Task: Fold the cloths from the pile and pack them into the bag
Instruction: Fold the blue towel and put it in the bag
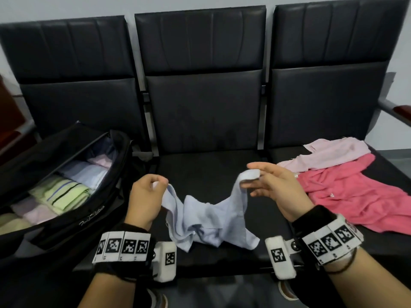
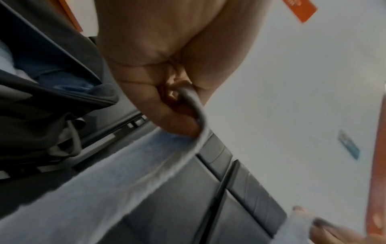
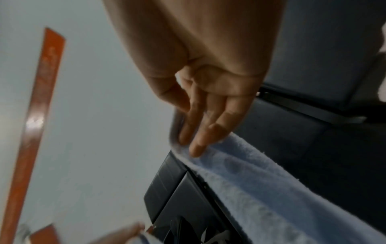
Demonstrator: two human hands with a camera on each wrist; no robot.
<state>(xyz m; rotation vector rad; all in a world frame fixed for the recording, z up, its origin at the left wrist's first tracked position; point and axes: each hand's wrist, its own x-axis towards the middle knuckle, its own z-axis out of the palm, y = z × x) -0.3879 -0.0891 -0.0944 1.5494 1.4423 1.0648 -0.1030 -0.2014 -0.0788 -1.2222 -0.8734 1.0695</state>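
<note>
A light blue cloth hangs crumpled between my hands above the middle black seat. My left hand pinches one corner of it in curled fingers; the left wrist view shows the blue cloth trailing from that left hand. My right hand holds the other corner, the cloth draped over its fingers with the thumb on top; in the right wrist view the fingers lie against the blue cloth. The open black bag sits on the left seat, packed with several folded cloths.
On the right seat lie a pale pink cloth and a bright pink cloth, unfolded. Black seat backs stand behind. A metal armrest is at the far right. Shoes show below the seat's front edge.
</note>
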